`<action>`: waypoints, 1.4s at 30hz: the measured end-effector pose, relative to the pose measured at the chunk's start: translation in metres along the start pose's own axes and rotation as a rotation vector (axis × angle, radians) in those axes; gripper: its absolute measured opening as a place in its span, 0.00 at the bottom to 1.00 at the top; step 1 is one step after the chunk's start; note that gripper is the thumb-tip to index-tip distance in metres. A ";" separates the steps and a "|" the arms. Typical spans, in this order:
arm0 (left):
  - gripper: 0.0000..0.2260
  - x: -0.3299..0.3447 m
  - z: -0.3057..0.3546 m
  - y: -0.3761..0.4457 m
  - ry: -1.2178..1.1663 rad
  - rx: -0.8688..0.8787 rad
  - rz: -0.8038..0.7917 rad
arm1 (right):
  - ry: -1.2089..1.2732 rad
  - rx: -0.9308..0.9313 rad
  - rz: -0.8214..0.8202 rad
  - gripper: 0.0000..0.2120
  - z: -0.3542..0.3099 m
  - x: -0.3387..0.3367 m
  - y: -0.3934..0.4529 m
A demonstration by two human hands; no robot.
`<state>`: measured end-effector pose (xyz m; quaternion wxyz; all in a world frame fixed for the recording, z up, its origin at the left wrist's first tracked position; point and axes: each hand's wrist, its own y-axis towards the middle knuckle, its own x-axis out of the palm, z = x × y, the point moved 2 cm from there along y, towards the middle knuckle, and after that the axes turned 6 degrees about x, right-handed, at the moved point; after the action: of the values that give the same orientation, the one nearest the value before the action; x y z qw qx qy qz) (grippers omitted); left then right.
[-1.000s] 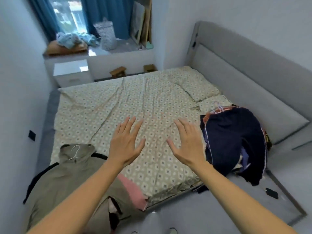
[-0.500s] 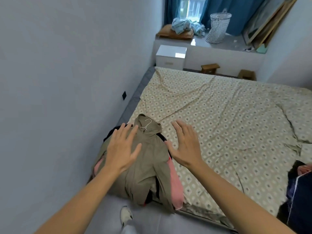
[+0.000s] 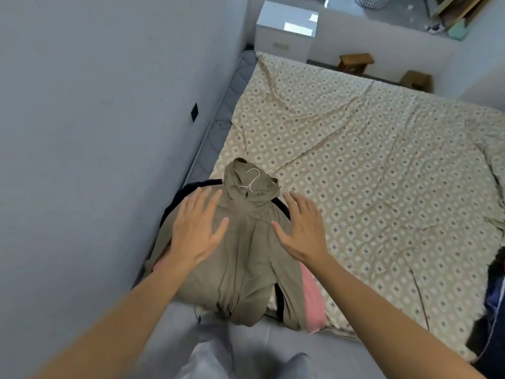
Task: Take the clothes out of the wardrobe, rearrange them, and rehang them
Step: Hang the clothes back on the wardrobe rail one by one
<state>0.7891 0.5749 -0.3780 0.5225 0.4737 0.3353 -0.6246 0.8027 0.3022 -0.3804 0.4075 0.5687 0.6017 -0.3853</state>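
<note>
A khaki hooded jacket (image 3: pixel 246 258) on a white wire hanger (image 3: pixel 252 180) tops a pile of clothes at the bed's near left corner. Pink cloth (image 3: pixel 314 302) and dark cloth (image 3: pixel 191 188) show from under it. My left hand (image 3: pixel 195 231) is spread flat over the jacket's left shoulder. Over the right shoulder my right hand (image 3: pixel 302 228) is also spread, fingers straight. Neither hand holds anything; whether they touch the cloth I cannot tell. A second, dark navy heap (image 3: pixel 494 310) lies at the right edge of the bed.
The bed (image 3: pixel 369 165) has a patterned beige sheet and runs along the grey wall (image 3: pixel 95 119) on the left. A white nightstand (image 3: pixel 287 31) and two small wooden stools (image 3: pixel 355 62) stand beyond its far end. My legs (image 3: pixel 246 362) show at the bottom.
My view swung left from the middle of the bed to the khaki pile, and came closer. Both hands stayed spread and now hover over the jacket's shoulders.
</note>
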 end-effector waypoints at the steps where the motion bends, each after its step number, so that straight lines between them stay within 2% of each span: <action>1: 0.30 0.015 -0.014 0.009 -0.011 0.008 -0.022 | -0.013 0.015 -0.016 0.36 0.002 0.017 0.011; 8: 0.30 0.144 -0.113 0.080 0.010 0.060 -0.106 | -0.051 0.124 -0.097 0.36 0.041 0.154 0.092; 14: 0.31 0.259 -0.173 0.149 0.080 0.115 -0.186 | -0.086 0.273 -0.239 0.38 0.092 0.266 0.141; 18: 0.30 0.316 -0.193 0.177 0.082 0.104 -0.241 | -0.082 0.312 -0.298 0.36 0.119 0.310 0.156; 22: 0.33 0.337 -0.206 0.186 0.086 0.079 -0.259 | -0.050 0.348 -0.311 0.36 0.126 0.330 0.166; 26: 0.36 0.328 -0.206 0.193 0.112 0.091 -0.283 | 0.001 0.324 -0.292 0.36 0.123 0.326 0.170; 31: 0.36 0.280 -0.189 0.196 0.063 0.162 -0.255 | 0.054 0.295 -0.212 0.36 0.117 0.274 0.166; 36: 0.32 0.188 -0.146 0.194 -0.086 0.238 -0.215 | 0.152 0.259 -0.153 0.35 0.100 0.184 0.141; 39: 0.30 0.124 -0.115 0.191 -0.125 0.289 -0.209 | 0.171 0.290 -0.081 0.35 0.075 0.114 0.112; 42: 0.24 0.054 -0.073 0.192 -0.144 0.312 -0.140 | 0.169 0.359 -0.004 0.33 0.051 0.046 0.074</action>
<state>0.9926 0.5800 -0.4381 0.4206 0.4786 0.2285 -0.7361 0.8787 0.2759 -0.4424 0.2469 0.6614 0.5563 -0.4383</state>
